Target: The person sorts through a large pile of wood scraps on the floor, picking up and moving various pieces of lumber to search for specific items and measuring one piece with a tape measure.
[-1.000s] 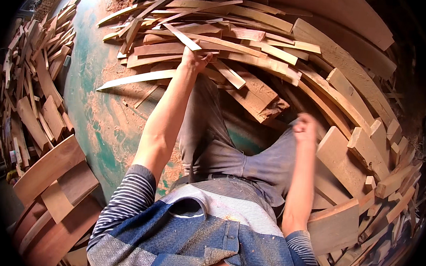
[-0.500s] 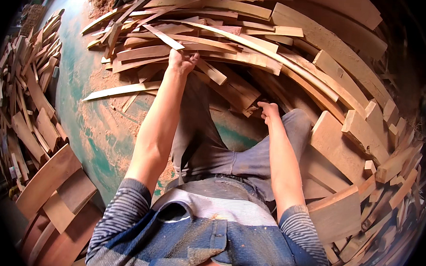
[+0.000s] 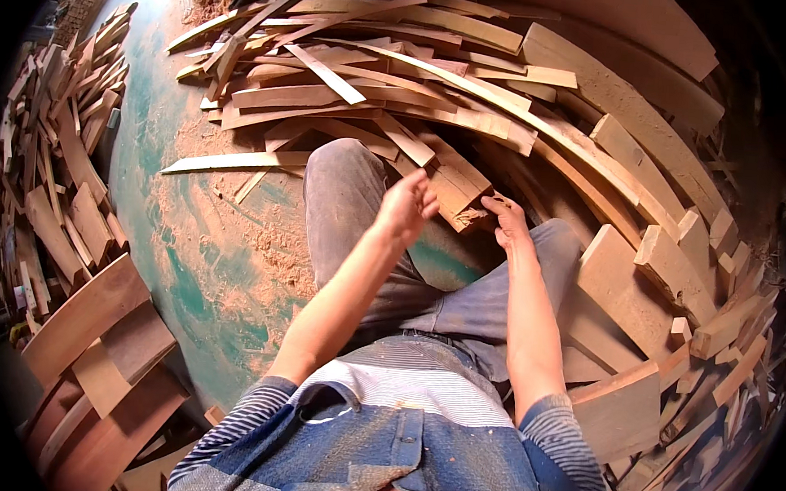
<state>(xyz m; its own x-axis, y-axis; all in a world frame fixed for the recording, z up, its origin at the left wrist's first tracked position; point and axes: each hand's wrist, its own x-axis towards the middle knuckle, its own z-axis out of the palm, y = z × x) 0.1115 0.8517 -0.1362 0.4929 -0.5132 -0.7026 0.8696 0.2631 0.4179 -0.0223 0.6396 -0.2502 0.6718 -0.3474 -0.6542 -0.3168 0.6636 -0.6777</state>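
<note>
My left hand (image 3: pixel 406 207) hovers over my raised left knee, near the end of a thick wooden block (image 3: pixel 458 185). Its fingers are loosely curled and apart, with nothing seen in them. At the block's near right corner is my right hand (image 3: pixel 509 224), fingers closed on the edge. The block's near end is rough and splintered, and its far part runs under the pile. A shorter light wood offcut (image 3: pixel 406 140) rests across it. Beyond, a pale thin strip (image 3: pixel 326 74) lies on top of the heaped wooden strips (image 3: pixel 330 98).
Curved boards (image 3: pixel 618 102) and stacked blocks (image 3: pixel 629 291) rise on my right. More scrap wood (image 3: pixel 65 162) is heaped at the left, with reddish boards (image 3: pixel 92 317) nearer. A pointed strip (image 3: pixel 236 161) lies on the green, sawdust-covered floor (image 3: pixel 203 261).
My left hand has drawn back from the pale strip on the pile, moving right and nearer to the block. The right hand stays at the block's corner. My left knee has risen.
</note>
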